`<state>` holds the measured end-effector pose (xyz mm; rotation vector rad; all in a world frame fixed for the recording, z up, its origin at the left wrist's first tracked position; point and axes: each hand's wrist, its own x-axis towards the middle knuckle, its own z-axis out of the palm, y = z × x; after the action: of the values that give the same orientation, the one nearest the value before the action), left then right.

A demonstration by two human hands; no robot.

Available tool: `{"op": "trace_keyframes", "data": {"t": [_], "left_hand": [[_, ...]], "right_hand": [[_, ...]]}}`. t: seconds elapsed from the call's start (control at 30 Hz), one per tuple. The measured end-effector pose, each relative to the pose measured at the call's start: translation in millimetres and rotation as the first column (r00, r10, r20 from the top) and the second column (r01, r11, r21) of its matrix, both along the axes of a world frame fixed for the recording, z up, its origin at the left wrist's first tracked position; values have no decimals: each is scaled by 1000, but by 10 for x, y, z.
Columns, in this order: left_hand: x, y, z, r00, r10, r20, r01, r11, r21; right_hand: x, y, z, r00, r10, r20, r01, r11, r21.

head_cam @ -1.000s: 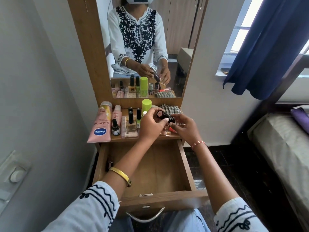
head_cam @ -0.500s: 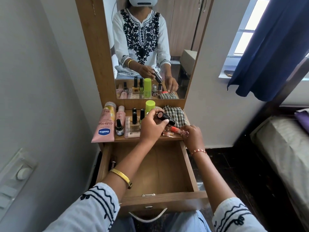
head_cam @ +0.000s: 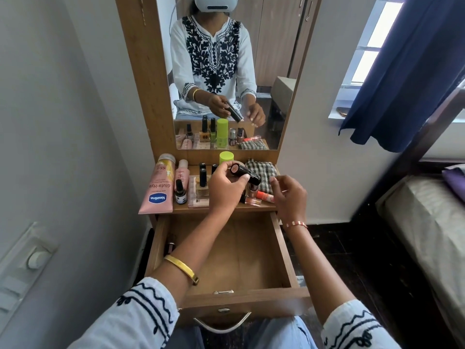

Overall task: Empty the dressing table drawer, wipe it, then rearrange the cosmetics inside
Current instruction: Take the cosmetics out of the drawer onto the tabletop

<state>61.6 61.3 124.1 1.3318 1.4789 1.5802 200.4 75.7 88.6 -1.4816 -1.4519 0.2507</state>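
Observation:
The wooden drawer [head_cam: 234,255] is pulled out towards me, its bottom bare except for a small dark tube [head_cam: 171,246] at the left wall. My left hand [head_cam: 224,190] holds a black lipstick tube [head_cam: 245,173] tilted above the shelf. My right hand [head_cam: 289,195] hovers just right of it with fingers loosely apart and nothing in them, above an orange-capped tube [head_cam: 265,196]. On the shelf stand a pink Vaseline tube [head_cam: 158,190], a small dropper bottle [head_cam: 180,193], a nail polish bottle [head_cam: 202,178], a green-capped bottle [head_cam: 226,157] and a checked cloth [head_cam: 261,173].
A mirror [head_cam: 226,71] rises behind the shelf and reflects me. A wall with a switch plate [head_cam: 27,263] stands close on the left. A bed [head_cam: 427,222] and a blue curtain [head_cam: 407,71] are on the right, with dark floor between.
My right hand left the lipstick, dropped to the orange-capped tube on the shelf, and now hangs just above it. My left hand has kept the lipstick throughout.

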Motion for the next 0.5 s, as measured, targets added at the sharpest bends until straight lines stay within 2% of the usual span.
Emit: {"op": "trace_keyframes", "data": {"t": [0.07,0.13,0.23,0.33,0.4,0.5], "left_hand": [[4,14,27,1000,4,30,-3,1000,-21],[7,22,55,996,-21,83,23,999,-27],[-6,15,86,990,-41,137,45,999,-28],[-35,15,69,988,-81,132,89,994,-58],[-51,-5,37,986,-106,131,116,990,-79],[-74,-89,-55,997,-59,42,61,997,-52]], "right_hand": [[-115,6,128,961,85,-263,-104,993,-61],[-180,31,217,854,177,-489,-263,958,-113],[-191,41,289,669,240,-703,-439,891,-114],[-161,25,332,499,252,-829,-500,865,-38],[-125,31,377,422,258,-869,-481,876,26],[-73,102,463,416,242,-876,-365,927,83]]}}
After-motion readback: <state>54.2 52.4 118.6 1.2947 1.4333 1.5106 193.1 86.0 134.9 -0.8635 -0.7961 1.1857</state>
